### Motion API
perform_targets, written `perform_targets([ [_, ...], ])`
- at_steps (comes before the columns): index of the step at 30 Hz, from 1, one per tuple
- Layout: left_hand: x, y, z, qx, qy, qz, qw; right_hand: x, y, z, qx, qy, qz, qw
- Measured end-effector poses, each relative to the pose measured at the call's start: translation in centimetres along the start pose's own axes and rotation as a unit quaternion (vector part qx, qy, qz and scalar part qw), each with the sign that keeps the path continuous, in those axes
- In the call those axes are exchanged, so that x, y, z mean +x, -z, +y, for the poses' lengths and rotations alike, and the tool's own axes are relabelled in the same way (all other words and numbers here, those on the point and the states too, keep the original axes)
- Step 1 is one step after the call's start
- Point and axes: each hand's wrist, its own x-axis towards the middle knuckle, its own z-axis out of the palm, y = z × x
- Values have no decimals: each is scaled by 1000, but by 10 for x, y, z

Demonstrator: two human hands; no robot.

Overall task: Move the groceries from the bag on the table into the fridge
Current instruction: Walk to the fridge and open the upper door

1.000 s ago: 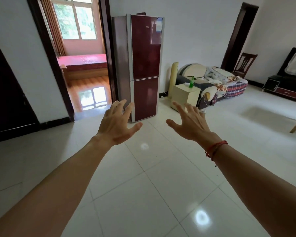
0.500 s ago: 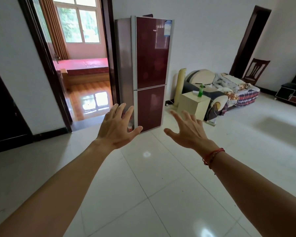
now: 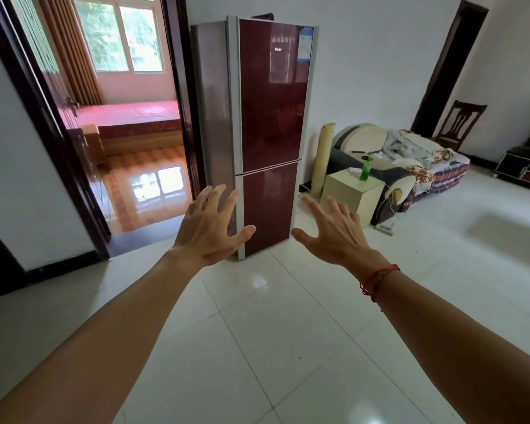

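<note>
In the head view, a tall two-door fridge with glossy dark red fronts and silver sides [image 3: 273, 117] is standing in the upper centre of the frame against the white wall, both doors sitting closed. The left hand [image 3: 207, 228] is stretching out at the centre of the frame, its fingers spread straight and holding nothing, overlapping the fridge's lower left edge in the picture. The right hand [image 3: 334, 234] is reaching just right of centre, equally splayed and empty, with a red string bracelet [image 3: 377, 278] circling its wrist. Glossy white floor tiles [image 3: 288, 332] are filling the lower half. Right of the fridge, a green plastic bottle [image 3: 365, 168] is standing upright on a cream cube-shaped side table [image 3: 352, 194], beside a cluttered sofa [image 3: 404, 160]. An open doorway [image 3: 129, 148] is showing at upper left.
</note>
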Motion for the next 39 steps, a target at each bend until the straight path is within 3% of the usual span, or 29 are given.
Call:
perform_targets([
  [21, 331, -149, -101, 13, 13, -15, 1000, 371, -101, 77, 3, 23, -13, 1000],
  [39, 544, -267, -234, 11, 5, -12, 1000, 622, -200, 68, 2, 15, -6, 1000],
])
